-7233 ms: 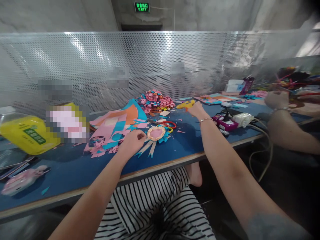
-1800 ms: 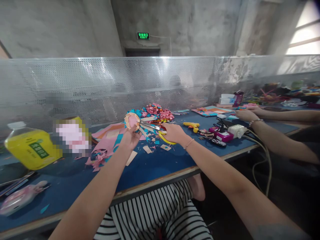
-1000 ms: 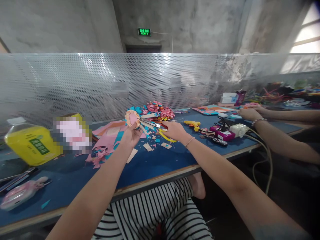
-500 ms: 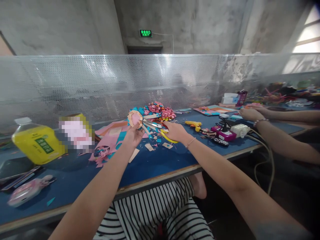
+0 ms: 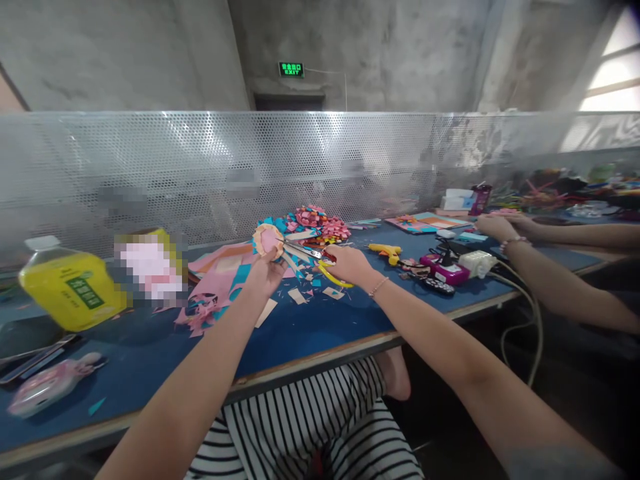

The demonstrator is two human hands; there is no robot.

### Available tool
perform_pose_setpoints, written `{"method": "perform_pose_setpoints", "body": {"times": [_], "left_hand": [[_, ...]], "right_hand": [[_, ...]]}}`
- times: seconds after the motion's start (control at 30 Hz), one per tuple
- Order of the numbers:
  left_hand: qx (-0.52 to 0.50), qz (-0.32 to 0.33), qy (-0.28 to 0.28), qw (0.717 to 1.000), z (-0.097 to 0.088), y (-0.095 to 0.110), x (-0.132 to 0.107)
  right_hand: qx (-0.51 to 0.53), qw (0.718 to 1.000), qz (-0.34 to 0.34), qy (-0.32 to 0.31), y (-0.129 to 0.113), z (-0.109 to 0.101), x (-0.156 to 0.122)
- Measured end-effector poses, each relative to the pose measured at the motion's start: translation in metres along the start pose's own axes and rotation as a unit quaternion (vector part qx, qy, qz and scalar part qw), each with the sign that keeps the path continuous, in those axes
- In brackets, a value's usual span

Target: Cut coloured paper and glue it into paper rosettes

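Observation:
My left hand [image 5: 264,273] is closed on a round paper rosette [image 5: 269,239], pink in the middle with a tan rim and blue trim, held up above the blue table [image 5: 310,327]. My right hand [image 5: 348,264] grips yellow-handled scissors [image 5: 320,261], whose blades point left and meet the rosette's right edge. Paper offcuts [image 5: 300,295] lie on the table under both hands.
Pink and blue paper sheets [image 5: 220,273] and a heap of paper flowers [image 5: 315,221] lie behind my hands. A yellow bottle [image 5: 70,287] stands at the left, a glue gun [image 5: 384,251] and power strip [image 5: 477,261] at the right. A co-worker's arms [image 5: 555,287] rest there. A perforated metal screen [image 5: 250,167] backs the table.
Earlier my right hand reached toward the glue gun with the rosette flat on the table. Now the rosette is lifted and the scissors work at its edge; over the last second little has shifted.

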State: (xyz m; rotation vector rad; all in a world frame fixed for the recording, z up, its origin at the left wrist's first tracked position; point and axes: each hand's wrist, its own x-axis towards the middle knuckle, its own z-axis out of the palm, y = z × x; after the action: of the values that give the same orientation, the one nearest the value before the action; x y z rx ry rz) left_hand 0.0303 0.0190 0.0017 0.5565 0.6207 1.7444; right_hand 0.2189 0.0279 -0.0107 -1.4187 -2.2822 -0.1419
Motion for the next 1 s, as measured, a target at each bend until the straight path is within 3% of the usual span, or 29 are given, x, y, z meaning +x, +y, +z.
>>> {"method": "perform_pose_setpoints", "body": {"times": [0.23, 0.43, 0.53, 0.67, 0.77, 0.87, 1.0], "left_hand": [[0.002, 0.027, 0.017, 0.999, 0.000, 0.004, 0.001], [0.033, 0.073, 0.036, 0.996, 0.000, 0.006, 0.001], [0.056, 0.080, 0.007, 0.995, -0.003, 0.004, 0.002], [0.083, 0.077, -0.023, 0.993, -0.005, 0.002, 0.002], [0.098, 0.067, -0.031, 0.992, -0.004, 0.000, 0.000], [0.105, 0.057, -0.044, 0.992, -0.001, -0.003, -0.004], [0.114, 0.053, -0.080, 0.989, 0.002, -0.010, -0.008]], "right_hand": [[-0.003, 1.000, 0.014, 0.020, 0.004, 0.002, 0.001], [0.016, 0.991, 0.128, 0.037, 0.026, 0.010, 0.013], [-0.006, 0.986, 0.169, -0.009, 0.045, 0.017, 0.018], [-0.041, 0.981, 0.157, -0.104, 0.059, 0.025, 0.019], [-0.047, 0.991, 0.122, -0.038, 0.053, 0.025, 0.019], [0.100, 0.994, 0.036, 0.032, 0.038, 0.022, 0.019], [0.348, 0.936, -0.010, -0.048, 0.015, 0.022, 0.016]]}}
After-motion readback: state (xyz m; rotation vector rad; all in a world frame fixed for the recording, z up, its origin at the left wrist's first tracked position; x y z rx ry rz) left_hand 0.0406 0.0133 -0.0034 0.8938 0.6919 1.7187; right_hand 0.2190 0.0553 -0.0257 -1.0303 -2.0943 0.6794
